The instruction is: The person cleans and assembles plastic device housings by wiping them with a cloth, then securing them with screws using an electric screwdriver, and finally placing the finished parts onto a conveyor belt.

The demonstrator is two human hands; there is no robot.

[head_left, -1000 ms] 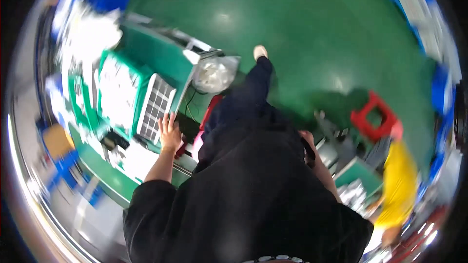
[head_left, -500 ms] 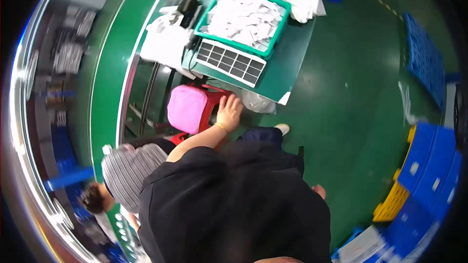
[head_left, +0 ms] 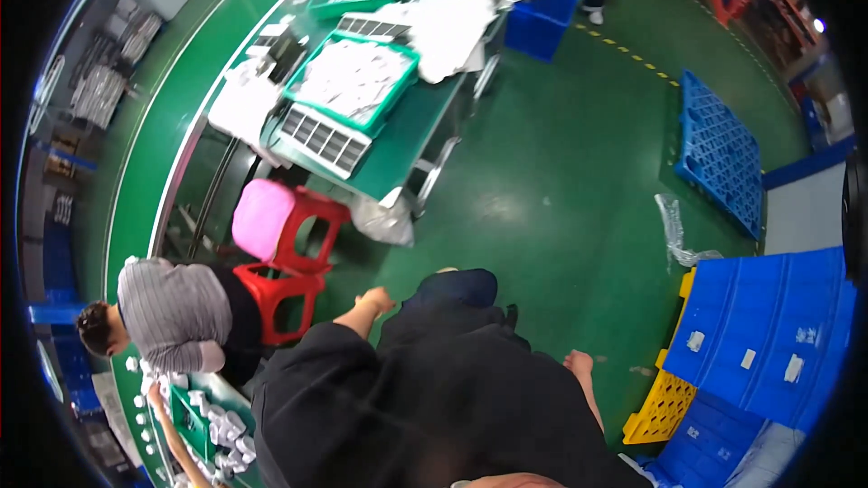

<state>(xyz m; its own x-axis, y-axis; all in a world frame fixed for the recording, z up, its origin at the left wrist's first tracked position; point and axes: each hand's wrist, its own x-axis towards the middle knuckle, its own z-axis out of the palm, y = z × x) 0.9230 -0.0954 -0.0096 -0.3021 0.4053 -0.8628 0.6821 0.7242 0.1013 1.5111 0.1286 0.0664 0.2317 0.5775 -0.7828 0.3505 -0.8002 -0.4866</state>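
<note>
My left hand [head_left: 376,299] hangs in front of my body on the left, its fingers loosely curled with nothing visible in them. It is nearest the red stools, apart from them: one stool has a pink padded seat [head_left: 262,220], and a plain red stool [head_left: 294,294] stands closer to me. Out on my right side, my right hand [head_left: 580,362] is held low over the floor, fingers curled, no object showing in it. Ahead to the left, a green table [head_left: 398,149] carries a green crate [head_left: 328,116] full of white pieces and a white-framed dark grid panel [head_left: 323,138].
At left a co-worker in a striped top [head_left: 176,307] sits at the conveyor [head_left: 136,181]. A clear plastic bag [head_left: 384,220] lies beneath the table corner. To the right are blue crates [head_left: 750,307], a yellow pallet [head_left: 665,404], a blue pallet [head_left: 721,154] and crumpled plastic [head_left: 674,230].
The table and stools have shifted left and farther into view. My left hand has drawn back from beside the pink-seated stool, its spread fingers now curled. More of my right arm shows.
</note>
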